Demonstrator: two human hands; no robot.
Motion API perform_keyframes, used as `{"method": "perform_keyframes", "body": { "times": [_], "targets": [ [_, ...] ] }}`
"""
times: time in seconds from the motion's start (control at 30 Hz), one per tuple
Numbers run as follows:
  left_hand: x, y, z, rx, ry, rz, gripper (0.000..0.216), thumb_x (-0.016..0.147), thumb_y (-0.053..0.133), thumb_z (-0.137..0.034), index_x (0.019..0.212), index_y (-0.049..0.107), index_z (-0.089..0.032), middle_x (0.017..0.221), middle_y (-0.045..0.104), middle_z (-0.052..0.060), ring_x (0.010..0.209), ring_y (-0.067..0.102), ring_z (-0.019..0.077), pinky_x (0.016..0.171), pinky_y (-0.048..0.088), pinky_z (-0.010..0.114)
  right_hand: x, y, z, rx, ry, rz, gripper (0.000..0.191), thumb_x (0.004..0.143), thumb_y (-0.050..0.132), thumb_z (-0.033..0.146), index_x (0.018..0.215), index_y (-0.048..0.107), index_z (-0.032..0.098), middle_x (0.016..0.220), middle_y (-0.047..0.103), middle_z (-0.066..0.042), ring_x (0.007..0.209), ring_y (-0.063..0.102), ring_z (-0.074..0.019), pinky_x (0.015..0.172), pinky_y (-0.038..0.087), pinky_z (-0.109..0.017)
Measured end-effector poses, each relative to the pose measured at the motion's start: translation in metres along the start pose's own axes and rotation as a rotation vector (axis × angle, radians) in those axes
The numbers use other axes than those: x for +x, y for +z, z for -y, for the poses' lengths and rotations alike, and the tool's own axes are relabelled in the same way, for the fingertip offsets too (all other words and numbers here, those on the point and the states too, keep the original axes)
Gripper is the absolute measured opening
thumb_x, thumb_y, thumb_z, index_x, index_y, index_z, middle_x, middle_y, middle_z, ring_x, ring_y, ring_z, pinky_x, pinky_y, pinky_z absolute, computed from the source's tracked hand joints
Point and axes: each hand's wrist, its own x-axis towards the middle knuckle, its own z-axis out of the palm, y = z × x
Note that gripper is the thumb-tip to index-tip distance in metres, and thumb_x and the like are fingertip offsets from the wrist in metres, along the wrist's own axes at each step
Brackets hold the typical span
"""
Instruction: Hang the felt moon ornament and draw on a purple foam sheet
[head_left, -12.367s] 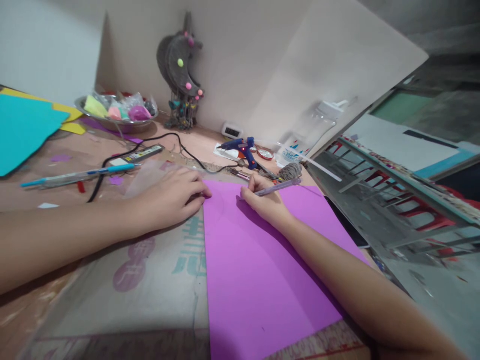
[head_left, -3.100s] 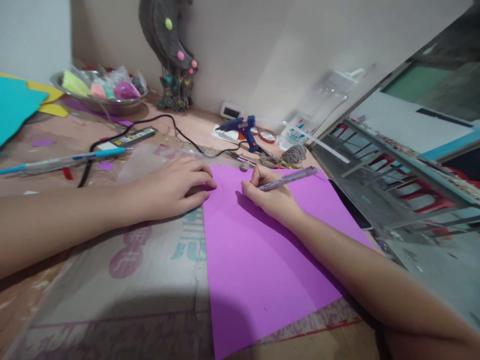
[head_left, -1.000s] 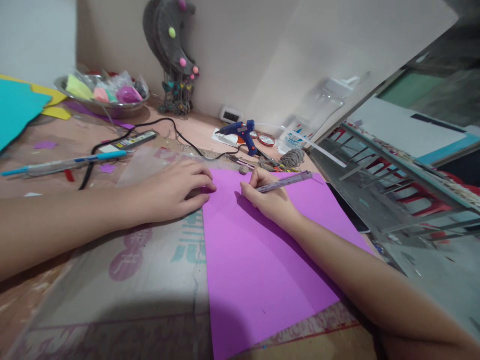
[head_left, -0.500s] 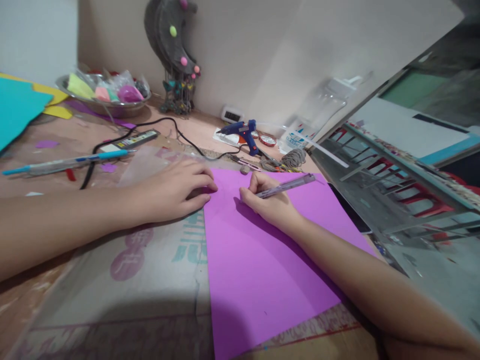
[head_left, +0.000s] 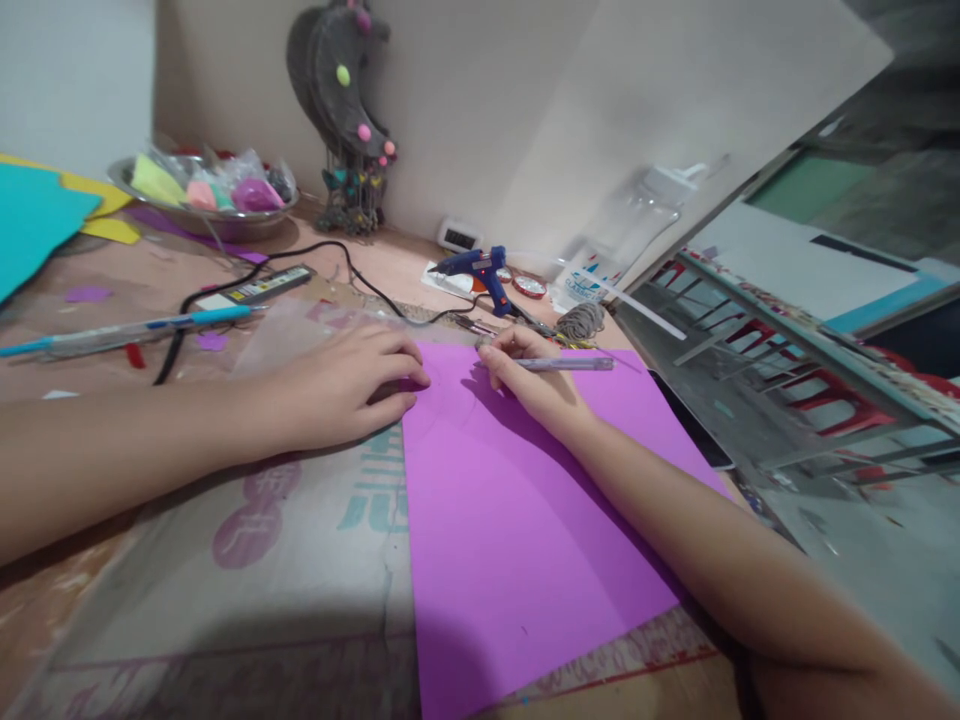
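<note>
**Inspector:** Right hand (head_left: 529,378) is closed on a pen (head_left: 570,364). Thumb and forefinger pinch it near the tip, and the barrel lies almost level, pointing off to the right. Report the other.

**Assistant:** Left hand (head_left: 341,388) lies palm down with the fingers loosely bent, gripping nothing. Its fingertips rest on the far left corner of the purple sheet (head_left: 517,520), and the heel sits on the cardboard (head_left: 247,600).

**Inspector:** Position of the sheet?

**Assistant:** It lies flat on the cardboard, which covers the worktop (head_left: 150,270). The right forearm crosses it from the near right corner. The pen works at the sheet's far edge, and the tip appears to meet the paper, though the fingers cover it.

**Inspector:** Any writing or brands?

**Assistant:** The cardboard carries teal printed characters (head_left: 371,490) and a round maroon mark (head_left: 251,520), neither legible at this angle. The plastic bottle (head_left: 600,275) at the back has a white label with blue print, too small to read. The flat pack (head_left: 262,287) beside the black cable (head_left: 330,252) bears lettering, likewise unreadable.

**Inspector:** Surroundings?

**Assistant:** A blue glue gun (head_left: 480,268) stands beyond the sheet, with a ball of twine (head_left: 581,320) just to its right. A blue pen (head_left: 135,328) lies on the left. A metal bowl (head_left: 202,215) of coloured pieces sits at the back, a teal sheet (head_left: 30,225) at the far left, and a crescent ornament (head_left: 337,90) against the wall.
</note>
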Motion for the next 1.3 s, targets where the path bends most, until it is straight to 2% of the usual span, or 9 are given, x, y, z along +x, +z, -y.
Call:
{"method": "perform_keyframes", "body": {
  "times": [0.23,0.47,1.0,1.3],
  "targets": [
    [-0.0008,0.0016,0.0,-0.01,-0.005,-0.019,0.032,0.099,0.049,-0.038,0.111,0.074,-0.021,0.12,0.069,0.009,0.116,0.061,0.0289,0.106,0.046,0.05,0.006,0.0017,-0.0071,-0.185,-0.028,-0.14,0.033,0.092,0.056,0.036,0.068,0.037,0.026,0.048,0.047,0.008,0.049,0.045,-0.0116,0.057,0.037,-0.028],
    [-0.0008,0.0013,-0.0014,-0.018,-0.028,-0.018,0.032,0.098,0.049,-0.039,0.11,0.074,-0.023,0.119,0.069,0.008,0.116,0.062,0.0291,0.106,0.046,0.05,0.0039,0.0005,-0.005,-0.186,-0.004,-0.089,0.029,0.091,0.053,0.033,0.069,0.036,0.026,0.051,0.045,0.008,0.051,0.042,-0.0121,0.057,0.034,-0.029],
    [0.0001,0.0003,-0.0031,-0.016,-0.033,-0.012,0.034,0.099,0.048,-0.039,0.111,0.074,-0.023,0.119,0.07,0.009,0.115,0.062,0.0286,0.106,0.047,0.05,0.0008,0.0001,-0.0016,-0.18,0.001,-0.056,0.032,0.09,0.055,0.035,0.067,0.036,0.026,0.049,0.044,0.008,0.05,0.042,-0.0113,0.063,0.038,-0.03],
    [-0.0003,-0.0001,-0.0031,-0.023,-0.036,-0.001,0.033,0.099,0.048,-0.039,0.11,0.075,-0.022,0.119,0.07,0.009,0.116,0.062,0.0296,0.106,0.047,0.052,-0.003,0.0003,0.0008,-0.129,-0.002,-0.02,0.03,0.088,0.055,0.034,0.067,0.036,0.026,0.049,0.044,0.008,0.048,0.04,-0.0108,0.056,0.033,-0.028]
  ]
}}
